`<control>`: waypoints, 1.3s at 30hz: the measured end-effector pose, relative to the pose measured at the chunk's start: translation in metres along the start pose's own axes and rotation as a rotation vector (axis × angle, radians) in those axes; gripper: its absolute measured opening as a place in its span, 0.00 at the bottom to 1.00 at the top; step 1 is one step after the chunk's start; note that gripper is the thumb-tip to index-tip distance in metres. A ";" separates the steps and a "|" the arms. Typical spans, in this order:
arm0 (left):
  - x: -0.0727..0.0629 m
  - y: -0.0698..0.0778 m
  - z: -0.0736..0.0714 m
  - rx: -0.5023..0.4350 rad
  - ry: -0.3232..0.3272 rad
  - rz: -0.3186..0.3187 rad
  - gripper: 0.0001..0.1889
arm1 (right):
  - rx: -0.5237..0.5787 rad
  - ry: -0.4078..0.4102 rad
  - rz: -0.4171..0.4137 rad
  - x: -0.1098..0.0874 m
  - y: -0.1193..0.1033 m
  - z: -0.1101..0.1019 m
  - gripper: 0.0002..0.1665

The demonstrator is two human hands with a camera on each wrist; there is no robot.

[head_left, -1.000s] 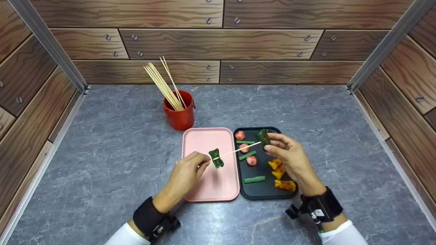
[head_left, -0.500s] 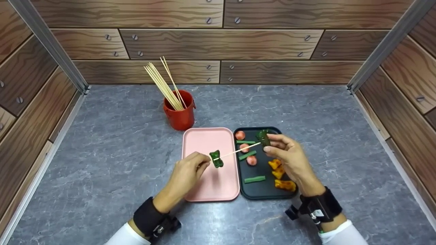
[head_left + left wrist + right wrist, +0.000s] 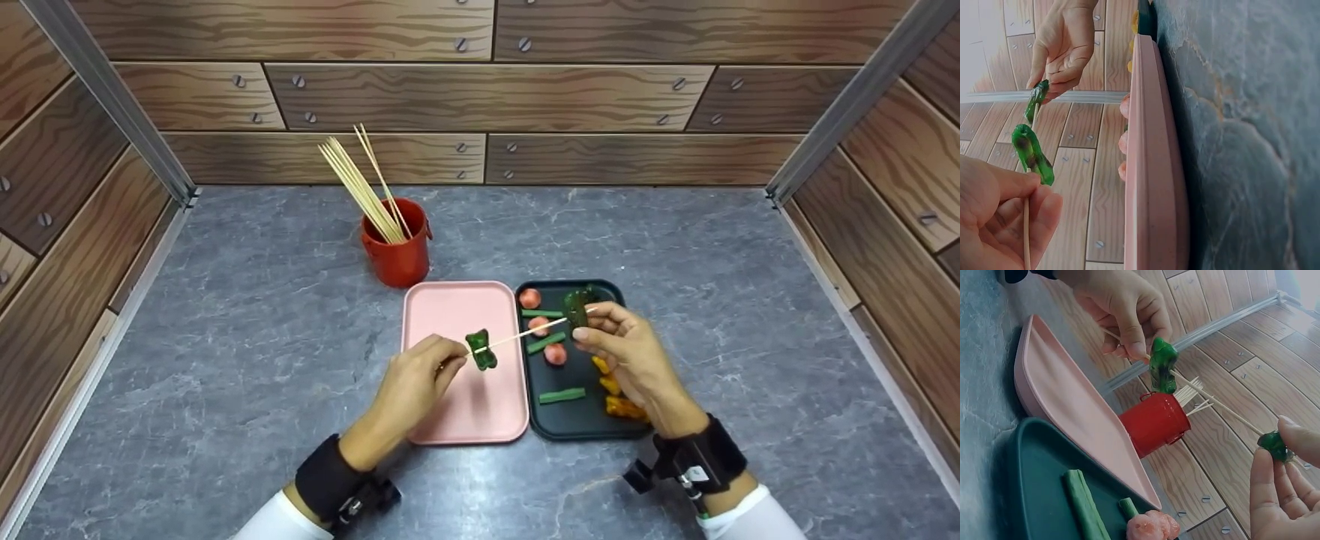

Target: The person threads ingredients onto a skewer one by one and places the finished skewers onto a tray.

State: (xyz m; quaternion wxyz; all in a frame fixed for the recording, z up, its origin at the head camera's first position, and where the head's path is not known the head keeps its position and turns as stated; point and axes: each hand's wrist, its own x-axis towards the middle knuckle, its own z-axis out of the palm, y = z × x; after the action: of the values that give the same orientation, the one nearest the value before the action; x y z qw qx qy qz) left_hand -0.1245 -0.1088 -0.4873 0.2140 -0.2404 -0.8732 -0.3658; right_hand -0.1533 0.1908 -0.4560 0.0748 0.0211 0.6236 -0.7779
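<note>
My left hand (image 3: 420, 379) pinches a thin wooden skewer (image 3: 525, 333) over the pink tray (image 3: 499, 412). A glossy green pepper (image 3: 481, 349) is threaded on the skewer just beyond those fingertips. My right hand (image 3: 641, 360) holds a second green pepper (image 3: 1275, 445) between thumb and fingers at the skewer's far end, above the dark tray (image 3: 585, 425). In the right wrist view, a short bit of pale stick shows past this pepper. Dark scorch marks show on the first pepper in the left wrist view.
Pink shrimp-like balls (image 3: 555, 354), green stalk pieces (image 3: 562, 395) and yellow-orange pieces (image 3: 624, 407) lie on the dark tray. Behind the pink tray stands a red bucket (image 3: 399, 259) with several skewers (image 3: 358, 187). Wood-patterned walls enclose the grey table (image 3: 262, 300).
My right hand and its pepper have moved slightly left and down onto the skewer's end. The left hand with the first pepper has shifted a little right.
</note>
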 end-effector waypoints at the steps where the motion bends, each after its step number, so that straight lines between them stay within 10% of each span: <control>1: 0.000 0.000 0.000 -0.003 0.000 0.001 0.01 | -0.005 -0.008 0.001 0.000 0.001 0.000 0.19; 39: -0.003 0.006 0.004 -0.040 0.001 0.051 0.04 | -0.088 -0.186 -0.019 -0.013 0.032 0.032 0.14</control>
State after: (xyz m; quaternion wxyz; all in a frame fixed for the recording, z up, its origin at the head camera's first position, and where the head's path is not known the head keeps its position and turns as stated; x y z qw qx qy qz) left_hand -0.1200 -0.1028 -0.4883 0.2191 -0.2667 -0.8591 -0.3779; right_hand -0.1338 0.1539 -0.4779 0.1257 -0.0604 0.6478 -0.7490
